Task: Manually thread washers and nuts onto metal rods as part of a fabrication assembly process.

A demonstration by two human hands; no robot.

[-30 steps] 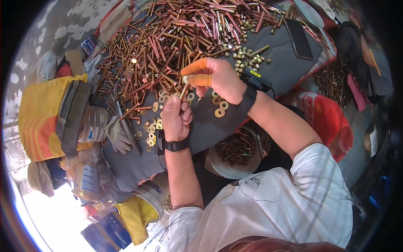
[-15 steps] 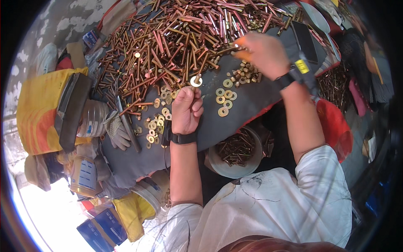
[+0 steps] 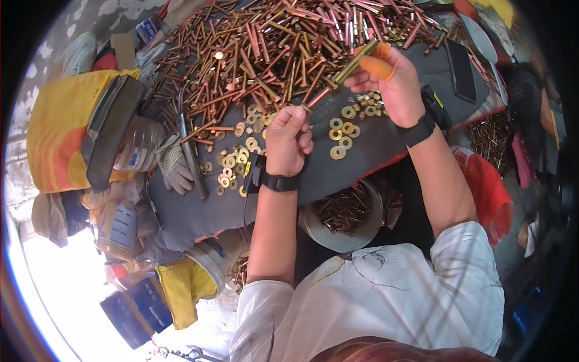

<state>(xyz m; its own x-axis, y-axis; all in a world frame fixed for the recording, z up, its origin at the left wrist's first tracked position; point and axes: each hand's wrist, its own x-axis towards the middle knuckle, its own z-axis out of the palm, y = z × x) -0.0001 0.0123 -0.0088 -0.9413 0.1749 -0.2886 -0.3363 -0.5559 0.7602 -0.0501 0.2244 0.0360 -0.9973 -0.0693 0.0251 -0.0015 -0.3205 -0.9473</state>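
Left hand (image 3: pixel 288 142) is clamping thumb and fingers on the near end of a bolt (image 3: pixel 318 98), which is pointing up and to the right, clear of the mat (image 3: pixel 190 220). Right hand (image 3: pixel 401 90), wearing orange finger covers (image 3: pixel 377 67), is pinching a brassy tube (image 3: pixel 357 62) and holding it tilted, its lower end just beside the bolt's far tip; whether the two are touching, I cannot tell. Beyond both hands, a heap of bolts (image 3: pixel 265 51) is spreading across the mat. Loose washers (image 3: pixel 345 146) are lying between the forearms, and small nuts (image 3: pixel 370 104) are sitting near the right palm. More washers are lying left of the left wrist, with a rod (image 3: pixel 193 158) and a glove (image 3: pixel 175 166) resting farther left. Right of the right hand, a phone (image 3: pixel 460 71) is lying on the mat. Below the mat's edge, a bucket (image 3: pixel 347 242) is holding more bolts.
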